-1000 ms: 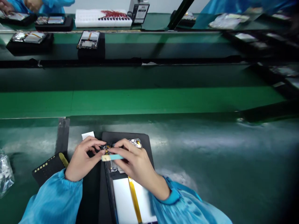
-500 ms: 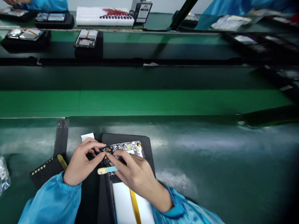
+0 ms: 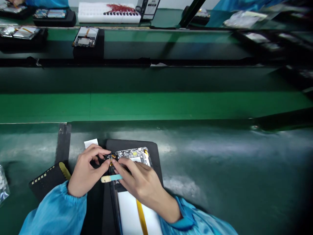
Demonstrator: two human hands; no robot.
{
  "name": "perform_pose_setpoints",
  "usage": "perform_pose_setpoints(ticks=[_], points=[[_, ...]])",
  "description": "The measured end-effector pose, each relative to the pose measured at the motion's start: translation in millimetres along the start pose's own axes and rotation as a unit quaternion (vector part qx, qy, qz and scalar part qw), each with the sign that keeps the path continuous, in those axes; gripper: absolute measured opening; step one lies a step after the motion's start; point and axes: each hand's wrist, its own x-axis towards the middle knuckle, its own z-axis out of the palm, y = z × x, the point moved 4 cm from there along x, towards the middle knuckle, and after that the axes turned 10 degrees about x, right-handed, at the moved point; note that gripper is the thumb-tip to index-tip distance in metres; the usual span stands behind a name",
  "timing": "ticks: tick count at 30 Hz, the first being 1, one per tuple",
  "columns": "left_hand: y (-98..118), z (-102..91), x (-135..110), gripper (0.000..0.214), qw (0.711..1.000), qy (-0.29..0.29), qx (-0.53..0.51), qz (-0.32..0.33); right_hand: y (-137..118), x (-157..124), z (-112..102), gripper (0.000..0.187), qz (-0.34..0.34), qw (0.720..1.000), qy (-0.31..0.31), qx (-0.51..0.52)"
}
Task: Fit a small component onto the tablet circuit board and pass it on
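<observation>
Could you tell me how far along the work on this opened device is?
Done: the opened device lies on its black tray, circuit board exposed. In hand: the left hand and right hand pinch a small part at the board's corner, the right holding a blue-tipped tool. Left: the back remains uncovered.

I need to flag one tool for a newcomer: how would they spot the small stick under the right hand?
Start at the black mat on the near green bench, where an opened device lies. Both hands meet at its top left corner; the stick pokes out leftward from under the right hand. It alone is pale blue with a cream tip.
</observation>
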Motion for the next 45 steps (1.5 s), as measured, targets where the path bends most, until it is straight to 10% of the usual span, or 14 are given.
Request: perform_pose_setpoints(ticks=[15, 21, 25, 33, 45], points=[[-3, -1.7, 4, 0.015, 0.999, 0.008, -0.021, -0.029, -9, 4, 0, 0.029, -0.047, 0.995, -0.044, -0.073], [-2, -3.3, 11, 0.017, 0.999, -0.024, 0.008, -0.046, 5, -3, -2, 0.031, 0.054, 0.994, 0.047, 0.081], [2, -5.7, 18, 0.015, 0.997, -0.056, 0.026, -0.039, 29, 2, -10, 0.015, 0.217, 0.934, 0.147, 0.242], [1, -5.5, 18, 0.018, 0.997, -0.063, 0.015, -0.051, 50, 39, -6, 0.006, 0.418, 0.875, -0.072, 0.236], [3, -5.3, 19, 0.020, 0.995, -0.079, -0.002, -0.068, 42, 46, -12, 0.006, 0.304, 0.938, -0.143, 0.088]])
